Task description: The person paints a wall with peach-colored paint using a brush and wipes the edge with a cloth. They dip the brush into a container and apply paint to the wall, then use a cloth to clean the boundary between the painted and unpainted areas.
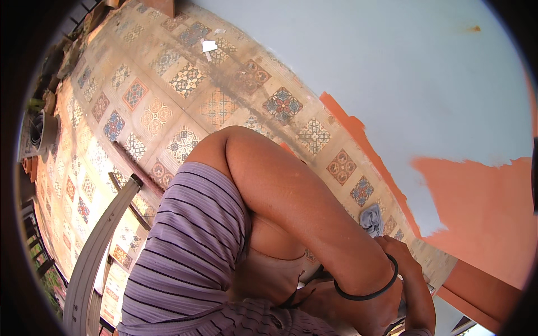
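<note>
My left arm crosses the middle of the view, bent at the elbow, a black band around its wrist. Below that band is my left hand (pixel 366 310), partly cut off by the lower edge, and what it touches is hidden. Behind the band, my right hand (pixel 399 252) appears with its fingers curled. My arm and the low angle hide whether it holds anything. Just beyond its fingers, a crumpled grey cloth (pixel 371 220) lies on the tiled floor (pixel 218 107). Near both hands stands the wall, pale blue (pixel 357 54) with a patch of orange paint (pixel 483 201).
A long metal rail (pixel 98 243), possibly part of a ladder, rises close at my left, with a thin pole (pixel 136 166) beside it. White paper scraps (pixel 209 46) lie near the wall. At far left sits a grey container (pixel 46 130). Orange paint edges the wall's base (pixel 374 153).
</note>
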`<action>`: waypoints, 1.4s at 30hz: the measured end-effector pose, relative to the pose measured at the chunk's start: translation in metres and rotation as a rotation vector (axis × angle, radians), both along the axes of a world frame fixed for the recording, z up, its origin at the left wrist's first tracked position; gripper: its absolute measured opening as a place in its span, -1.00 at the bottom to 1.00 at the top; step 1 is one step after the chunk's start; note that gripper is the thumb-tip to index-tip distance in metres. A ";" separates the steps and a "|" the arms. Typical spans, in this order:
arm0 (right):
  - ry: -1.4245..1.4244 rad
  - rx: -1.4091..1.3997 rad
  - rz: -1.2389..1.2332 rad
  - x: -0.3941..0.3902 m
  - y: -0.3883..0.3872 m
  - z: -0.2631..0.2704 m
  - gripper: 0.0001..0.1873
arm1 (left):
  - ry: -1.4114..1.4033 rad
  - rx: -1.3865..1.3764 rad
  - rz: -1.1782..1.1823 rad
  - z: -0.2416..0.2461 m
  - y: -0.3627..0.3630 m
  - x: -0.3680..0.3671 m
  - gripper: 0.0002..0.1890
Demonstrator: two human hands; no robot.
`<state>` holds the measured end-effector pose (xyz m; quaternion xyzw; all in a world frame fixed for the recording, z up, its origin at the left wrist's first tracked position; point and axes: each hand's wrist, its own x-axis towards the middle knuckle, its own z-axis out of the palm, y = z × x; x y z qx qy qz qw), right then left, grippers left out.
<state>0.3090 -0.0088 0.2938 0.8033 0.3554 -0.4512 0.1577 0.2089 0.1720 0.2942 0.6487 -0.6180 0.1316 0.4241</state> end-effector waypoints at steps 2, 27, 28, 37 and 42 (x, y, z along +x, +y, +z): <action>-0.044 -0.049 0.053 -0.002 0.003 0.001 -0.52 | -0.009 -0.030 0.000 0.004 0.001 0.006 -0.81; 0.484 0.650 -0.369 0.014 0.098 0.022 -0.65 | 0.254 0.206 0.527 0.027 0.098 0.005 -0.81; 0.420 0.652 -0.383 0.012 0.102 0.018 -0.65 | 0.222 0.288 0.646 0.030 0.108 0.005 -0.81; 0.078 0.730 0.573 0.018 0.123 0.010 -0.67 | 0.310 0.427 1.079 0.076 0.162 0.002 -0.90; 0.114 1.045 0.715 0.012 0.153 0.008 -0.81 | 0.374 -0.024 1.280 0.101 0.148 -0.003 -0.80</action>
